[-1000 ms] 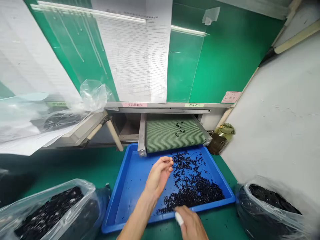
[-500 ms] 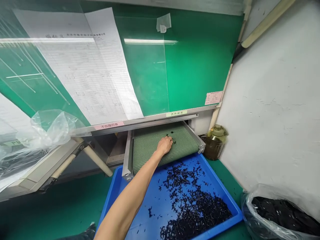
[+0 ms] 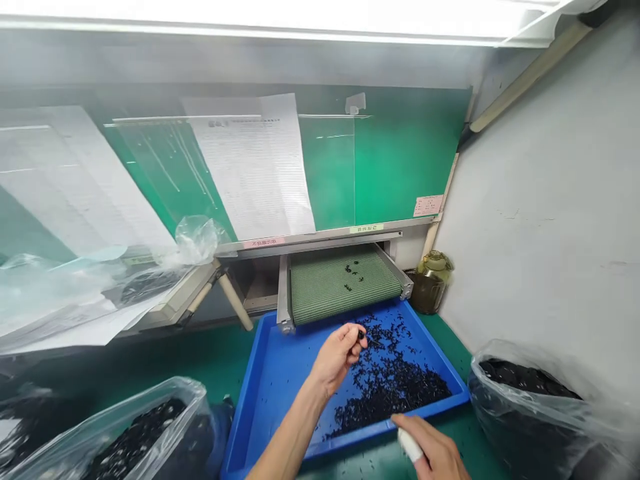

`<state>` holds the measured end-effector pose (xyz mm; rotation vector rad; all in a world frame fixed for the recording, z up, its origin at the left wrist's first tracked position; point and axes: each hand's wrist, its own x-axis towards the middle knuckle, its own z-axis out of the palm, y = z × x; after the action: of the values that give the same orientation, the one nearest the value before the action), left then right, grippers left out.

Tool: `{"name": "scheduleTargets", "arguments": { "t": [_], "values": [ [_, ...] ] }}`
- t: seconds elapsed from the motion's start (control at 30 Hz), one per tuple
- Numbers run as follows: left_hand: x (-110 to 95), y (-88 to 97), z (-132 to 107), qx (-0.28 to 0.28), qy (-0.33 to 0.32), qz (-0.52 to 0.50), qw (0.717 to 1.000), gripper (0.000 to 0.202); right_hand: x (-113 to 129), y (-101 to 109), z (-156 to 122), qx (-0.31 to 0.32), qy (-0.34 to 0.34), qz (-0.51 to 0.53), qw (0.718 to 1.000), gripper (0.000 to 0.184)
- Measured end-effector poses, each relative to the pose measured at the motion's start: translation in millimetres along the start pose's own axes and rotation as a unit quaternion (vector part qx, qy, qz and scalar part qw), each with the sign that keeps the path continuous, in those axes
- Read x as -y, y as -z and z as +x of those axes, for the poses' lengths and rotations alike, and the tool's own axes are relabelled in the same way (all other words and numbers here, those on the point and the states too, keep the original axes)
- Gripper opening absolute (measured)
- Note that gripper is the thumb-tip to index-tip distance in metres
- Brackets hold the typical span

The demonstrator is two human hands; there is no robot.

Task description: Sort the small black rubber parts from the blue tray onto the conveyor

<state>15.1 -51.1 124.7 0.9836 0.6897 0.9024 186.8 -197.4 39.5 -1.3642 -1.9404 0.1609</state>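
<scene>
Parts (image 3: 390, 393): small black plastic pieces lay heaped in the bright blue plastic tray (image 3: 250, 427), below the green mesh conveyor belt (image 3: 345, 283).
Left hand (image 3: 336, 357): narrow pinch on one black piece (image 3: 361, 335).
Right hand (image 3: 433, 450): curled at the tray's rim, white wrap (image 3: 410, 445) on a finger; any hold unclear.

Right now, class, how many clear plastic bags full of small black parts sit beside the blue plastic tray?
2: one clear bag left of the blue tray, one clear bag right of it; others may be hidden.
</scene>
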Motion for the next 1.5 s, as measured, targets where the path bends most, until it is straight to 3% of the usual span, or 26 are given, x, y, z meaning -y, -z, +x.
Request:
{"name": "scheduleTargets", "arguments": {
  "t": [0.13,0.3,0.47,0.7,0.97,1.1,1.17,1.33,1.5],
  "values": [
    [6.1,-8.1,-50.1,0.003,0.018,-0.055,0.998,0.036,27.8,22.2,13.6,-0.049,-0.007,-0.035,0.998,0.045],
    [7.8,-10.6,-89.7,0.034,0.029,-0.093,0.995,0.033,69.9,43.3,25.6,-0.077,-0.002,-0.080,0.994,0.032],
    [10.1,-16.7,-112.5,0.009,-0.007,-0.041,0.999,0.032,96.7,48.5,29.6,-0.095,0.042,-0.108,0.989,0.028],
    [13.1,-21.8,-130.5,-0.012,-0.007,-0.003,1.000,0.034,111.7,41.3,31.3,-0.015,0.065,-0.136,0.988,0.040],
    [9.6,-10.9,-135.0,0.022,-0.017,0.045,0.999,0.034,121.3,42.7,36.9,0.004,0.088,-0.215,0.973,0.038],
    [16.8,-3.8,-129.8,0.021,-0.041,0.065,0.997,0.031,121.5,32.2,37.6,0.012,0.084,-0.223,0.971,0.039],
    [23.9,-5.0,-125.8,0.000,-0.055,0.037,0.998,0.030,118.7,21.0,40.1,0.011,0.037,-0.196,0.980,0.036],
    [39.7,-13.8,-108.8,-0.047,-0.089,-0.025,0.995,0.029,96.5,-7.0,51.5,0.052,-0.164,-0.041,0.984,0.034],
    [38.5,3.2,-68.6,-0.117,-0.046,-0.139,0.982,0.031,59.2,-26.0,34.3,0.088,-0.225,0.036,0.970,0.044]
  ]
}}
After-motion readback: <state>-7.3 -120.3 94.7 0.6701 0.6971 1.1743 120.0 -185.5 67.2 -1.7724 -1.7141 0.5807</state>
